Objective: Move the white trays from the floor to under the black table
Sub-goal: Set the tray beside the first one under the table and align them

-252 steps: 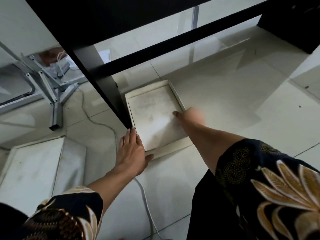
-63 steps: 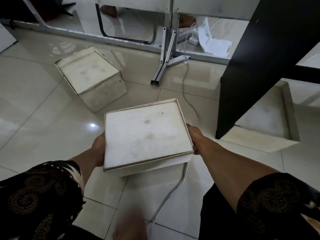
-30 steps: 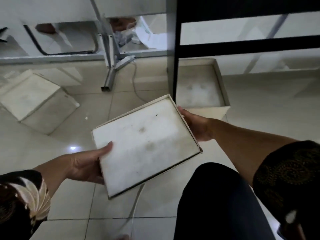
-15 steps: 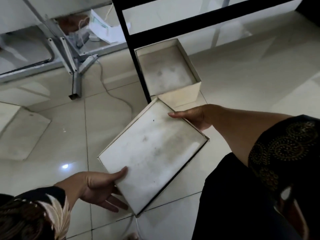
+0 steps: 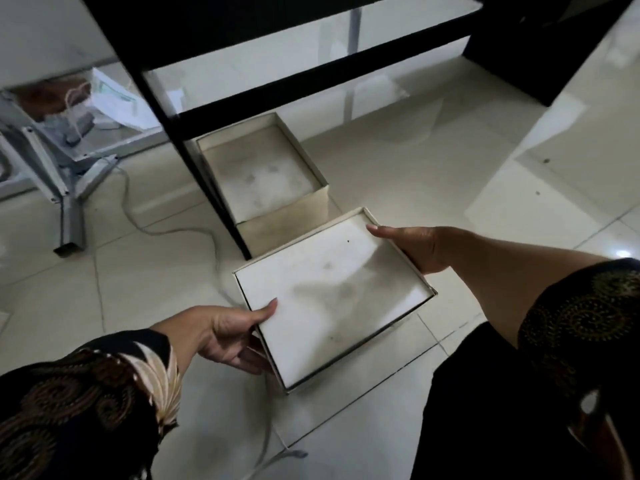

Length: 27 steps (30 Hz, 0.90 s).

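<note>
Tiled floor; tray btwn fingers (both hands)

One white tray, shallow, smudged grey inside, sits mid-frame, tilted and turned corner-on, open side up. A second tray, deeper-walled and stained, rests on the floor just above it, beside the black table leg.

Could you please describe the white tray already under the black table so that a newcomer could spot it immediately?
Find the black table leg near the middle of the view. The tray under the table sits on the floor right beside that leg, open side up. Unlike the held tray, gripped by the left hand and right hand, nobody touches it.
</note>
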Motion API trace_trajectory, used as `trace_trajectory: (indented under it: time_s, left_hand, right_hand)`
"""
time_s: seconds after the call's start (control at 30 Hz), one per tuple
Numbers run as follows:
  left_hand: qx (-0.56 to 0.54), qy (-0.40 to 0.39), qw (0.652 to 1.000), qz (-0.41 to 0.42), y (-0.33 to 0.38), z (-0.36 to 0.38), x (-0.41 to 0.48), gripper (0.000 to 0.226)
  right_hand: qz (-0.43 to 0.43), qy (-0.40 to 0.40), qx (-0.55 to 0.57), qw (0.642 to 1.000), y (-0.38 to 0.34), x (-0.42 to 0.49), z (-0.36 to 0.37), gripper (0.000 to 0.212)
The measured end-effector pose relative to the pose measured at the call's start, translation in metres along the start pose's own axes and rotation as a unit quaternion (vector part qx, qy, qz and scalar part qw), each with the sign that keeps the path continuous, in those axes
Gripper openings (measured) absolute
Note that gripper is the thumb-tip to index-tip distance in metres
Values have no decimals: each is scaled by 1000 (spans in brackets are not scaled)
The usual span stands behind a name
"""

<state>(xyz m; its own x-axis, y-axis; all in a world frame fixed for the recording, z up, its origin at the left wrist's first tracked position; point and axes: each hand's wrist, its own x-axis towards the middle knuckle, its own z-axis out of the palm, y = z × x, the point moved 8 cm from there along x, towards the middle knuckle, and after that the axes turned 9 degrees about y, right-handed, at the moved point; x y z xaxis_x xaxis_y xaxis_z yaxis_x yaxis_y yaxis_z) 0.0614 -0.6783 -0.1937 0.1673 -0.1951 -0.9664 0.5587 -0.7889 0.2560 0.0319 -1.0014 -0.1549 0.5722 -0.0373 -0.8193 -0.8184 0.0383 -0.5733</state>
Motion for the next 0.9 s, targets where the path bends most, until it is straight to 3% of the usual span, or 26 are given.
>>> trace_trajectory:
  time_s: [0.13, 0.27, 0.33, 0.4, 0.47, 0.53, 0.73, 0.83, 0.9]
  left_hand:
    - [37, 52, 998, 20, 52, 20, 12, 83]
    - [51, 108, 991, 67, 119, 49, 14, 69]
    - [29, 148, 985, 81, 146, 51, 21, 64]
    - [20, 190, 978, 88, 173, 57, 28, 66]
    - [6, 232, 966, 110, 195, 64, 32, 67]
    - [1, 255, 958, 129, 210, 70, 34, 66]
    - [22, 305, 939, 157, 238, 67, 47, 79]
    - [143, 396, 893, 161, 243, 65, 34, 82]
    - [236, 460, 841, 163, 246, 60, 28, 86]
  right_hand:
    - [-36, 153, -14, 988, 16, -15, -55, 120]
    - [-70, 343, -78, 934, 17, -31, -108, 105]
    - [-41, 420, -95, 902, 15, -39, -124, 106]
    - [43, 496, -97, 862, 29, -52, -142, 109]
    - [123, 495, -122, 851, 45, -53, -147, 105]
    - [143, 479, -100, 860, 57, -42, -150, 103]
    - [96, 582, 0, 808, 47, -43, -162, 90]
    - [72, 600, 29, 797, 42, -40, -157, 84]
    - [68, 605, 47, 792, 43, -33, -154, 86]
